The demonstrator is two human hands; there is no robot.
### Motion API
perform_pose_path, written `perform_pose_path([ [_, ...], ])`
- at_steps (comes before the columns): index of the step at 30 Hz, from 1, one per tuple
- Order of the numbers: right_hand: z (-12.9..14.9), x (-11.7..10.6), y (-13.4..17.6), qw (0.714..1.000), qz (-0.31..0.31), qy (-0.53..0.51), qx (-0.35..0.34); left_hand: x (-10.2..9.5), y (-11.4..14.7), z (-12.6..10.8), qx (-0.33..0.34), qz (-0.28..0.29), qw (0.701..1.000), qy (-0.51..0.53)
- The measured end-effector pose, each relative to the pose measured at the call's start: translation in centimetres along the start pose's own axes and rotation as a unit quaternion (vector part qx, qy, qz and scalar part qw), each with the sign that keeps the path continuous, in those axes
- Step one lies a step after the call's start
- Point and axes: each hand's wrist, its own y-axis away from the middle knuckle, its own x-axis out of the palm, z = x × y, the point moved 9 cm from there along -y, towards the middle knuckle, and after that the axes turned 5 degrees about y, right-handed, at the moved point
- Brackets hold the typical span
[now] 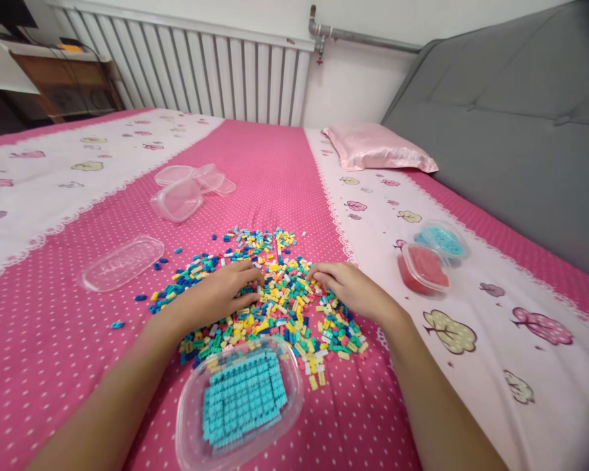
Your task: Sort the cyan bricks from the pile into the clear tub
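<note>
A wide pile of small building bricks point(275, 307) in yellow, green, blue, teal, red and white lies on the bed. My left hand point(228, 288) rests over its left side, fingers bent and thumb apart, with no brick visible between them. On the other side, my right hand point(348, 286) reaches in from the right; its fingers extend loosely onto the bricks, and their undersides are hidden. Close to me, between my forearms, stands a clear plastic box point(294, 399) with teal bricks point(245, 399) packed in neat rows.
Clear lidded boxes, one with red contents point(423, 268) and one with blue contents point(442, 241), stand on the right. A clear lid point(124, 263) lies left of the pile. Empty clear containers point(179, 199) sit farther back. Beyond are a pink pillow point(380, 149) and grey headboard point(510, 124).
</note>
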Motion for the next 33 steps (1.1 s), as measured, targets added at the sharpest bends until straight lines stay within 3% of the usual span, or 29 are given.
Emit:
perform_pose_path([
  [19,-0.1,0.0,0.1,1.000,0.005,0.009,0.028,0.0,0.0,0.0,0.006,-0.003,1.000,-0.004],
  [27,0.8,0.9,-0.5,1.000,-0.006,-0.007,-0.015,0.0,0.0,0.0,0.010,-0.010,1.000,0.005],
  [33,1.5,0.1,-0.5,0.998,-0.041,-0.020,-0.037,0.1,0.0,-0.2,0.035,-0.012,0.999,0.012],
])
